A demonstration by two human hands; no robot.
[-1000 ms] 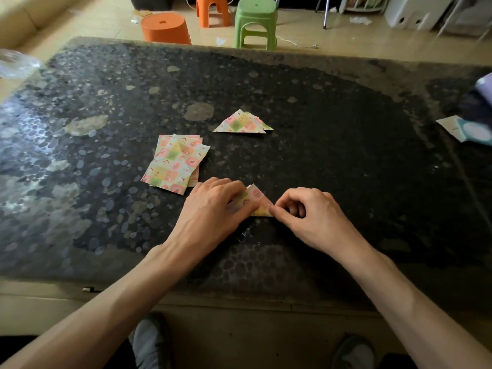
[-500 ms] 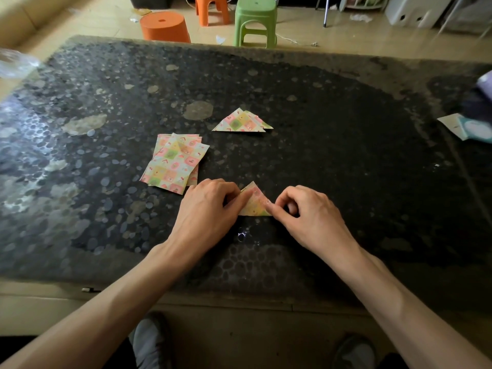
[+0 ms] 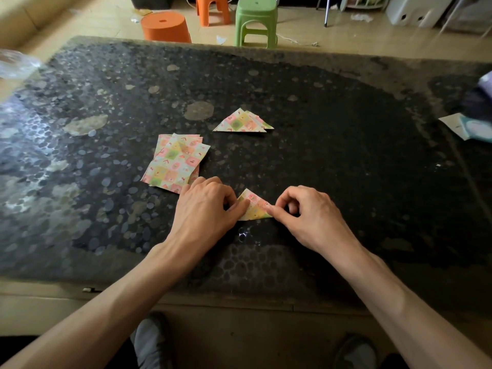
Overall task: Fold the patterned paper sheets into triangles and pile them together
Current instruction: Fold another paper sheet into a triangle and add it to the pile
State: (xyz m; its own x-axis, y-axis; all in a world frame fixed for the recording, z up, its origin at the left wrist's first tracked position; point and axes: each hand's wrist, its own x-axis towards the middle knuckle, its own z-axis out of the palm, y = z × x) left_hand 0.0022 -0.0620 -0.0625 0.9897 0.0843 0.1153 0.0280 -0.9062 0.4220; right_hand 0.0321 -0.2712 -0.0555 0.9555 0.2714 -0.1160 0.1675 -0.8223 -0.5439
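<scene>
Down near the front edge of the table (image 3: 346,161), both hands work on one small triangle (image 3: 254,209) of patterned paper. The left hand (image 3: 205,209) has its fingers curled in, and its thumb lies along the triangle's left side, pinching that corner against the bent fingers. The right hand (image 3: 306,217) is also curled, with the tips of thumb and forefinger pressed together on the triangle's right corner and the other fingers tucked under the palm. The triangle lies flat on the table between the two hands, point away from the person, long edge toward them.

Just beyond the left hand's knuckles, touching or nearly so, sits a loose stack of sheets (image 3: 175,163), unfolded and fanned slightly askew. Farther back, apart from the stack and to its right, lies a pile of triangles (image 3: 242,122), overlapping one another.

At the right edge of the table rests a pale packet (image 3: 466,126), partly cut off by the frame; some clear plastic (image 3: 16,63) shows at the far left corner. Beyond the table stand a green stool (image 3: 255,20) and an orange stool (image 3: 211,8), with an orange tub (image 3: 165,26) upside down beside them. Below the table edge, two shoes (image 3: 151,339) show on the floor.
</scene>
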